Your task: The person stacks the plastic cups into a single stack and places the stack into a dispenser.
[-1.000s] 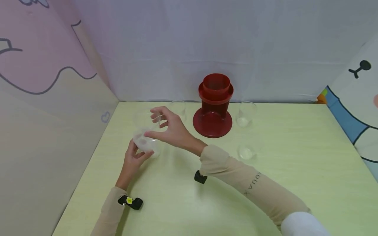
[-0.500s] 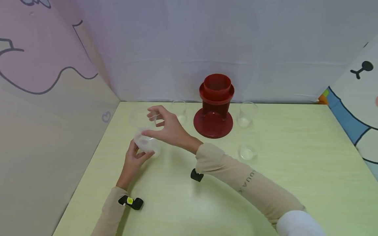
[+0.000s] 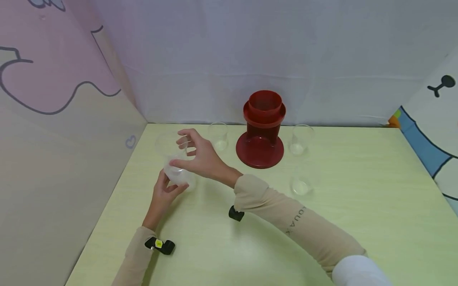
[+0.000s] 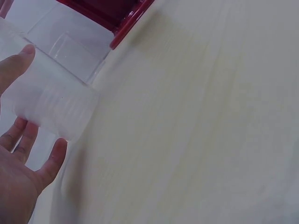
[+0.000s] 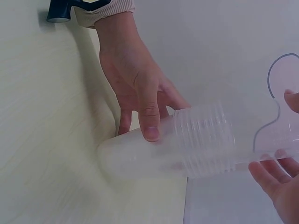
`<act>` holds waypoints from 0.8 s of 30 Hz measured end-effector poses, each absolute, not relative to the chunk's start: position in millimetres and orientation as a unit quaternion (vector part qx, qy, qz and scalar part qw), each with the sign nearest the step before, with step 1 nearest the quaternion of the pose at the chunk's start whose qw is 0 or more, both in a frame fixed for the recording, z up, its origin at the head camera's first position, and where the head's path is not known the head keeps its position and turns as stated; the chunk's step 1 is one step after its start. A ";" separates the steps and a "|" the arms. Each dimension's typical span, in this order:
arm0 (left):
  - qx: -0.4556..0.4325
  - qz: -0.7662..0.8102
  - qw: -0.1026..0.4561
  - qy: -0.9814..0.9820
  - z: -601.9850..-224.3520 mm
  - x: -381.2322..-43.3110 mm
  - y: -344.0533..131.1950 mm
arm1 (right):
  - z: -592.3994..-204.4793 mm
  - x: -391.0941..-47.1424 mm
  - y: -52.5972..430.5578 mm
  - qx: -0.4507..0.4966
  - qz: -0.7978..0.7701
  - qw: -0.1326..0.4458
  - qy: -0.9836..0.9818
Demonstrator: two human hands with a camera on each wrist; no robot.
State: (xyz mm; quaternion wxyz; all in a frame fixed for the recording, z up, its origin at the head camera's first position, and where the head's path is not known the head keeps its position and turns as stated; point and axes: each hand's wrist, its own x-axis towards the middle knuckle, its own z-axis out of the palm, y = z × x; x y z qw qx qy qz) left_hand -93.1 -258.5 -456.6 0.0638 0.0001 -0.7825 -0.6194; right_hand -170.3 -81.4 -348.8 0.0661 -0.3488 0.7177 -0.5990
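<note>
My left hand holds a stack of nested clear plastic cups, its closed end toward the table. In the right wrist view the stack's ridged rims lie close together, with my left hand curled around the stack. Above the stack, my right hand grips another clear plastic cup, rim up. That cup lines up with the stack; how far it sits inside is hard to tell. Left wrist view: thumb and fingers lie on opposite sides of the frosted-looking stack.
Red cup-shaped pieces stand stacked on a red disc near the back wall. Clear cups stand around it: one at its left, one at its right, one nearer. Printed cloth walls border the pale table.
My right hand and the upper cup have shifted slightly left. The left hand keeps hold of the stack. The head view has turned a little to the left.
</note>
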 end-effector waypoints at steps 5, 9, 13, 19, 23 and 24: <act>-0.003 -0.622 0.062 -0.781 -456.7 -92.6 -258.6 | -351.3 -170.5 -82.9 -0.350 -0.598 0.073 0.717; -0.007 -0.625 0.062 -0.778 -457.3 -93.3 -258.8 | -353.0 -170.0 -83.3 -0.351 -0.594 0.075 0.720; -0.011 -0.630 0.065 -0.773 -458.0 -94.3 -258.7 | -354.8 -169.8 -83.2 -0.356 -0.587 0.076 0.723; -0.017 -0.631 0.070 -0.773 -457.9 -94.4 -258.3 | -358.8 -170.0 -82.4 -0.367 -0.575 0.073 0.727; -0.021 -0.626 0.073 -0.776 -458.0 -93.8 -258.3 | -361.8 -170.8 -81.9 -0.371 -0.554 0.066 0.743; -0.023 -0.625 0.074 -0.777 -458.0 -93.8 -258.2 | -362.3 -170.8 -81.6 -0.371 -0.548 0.065 0.747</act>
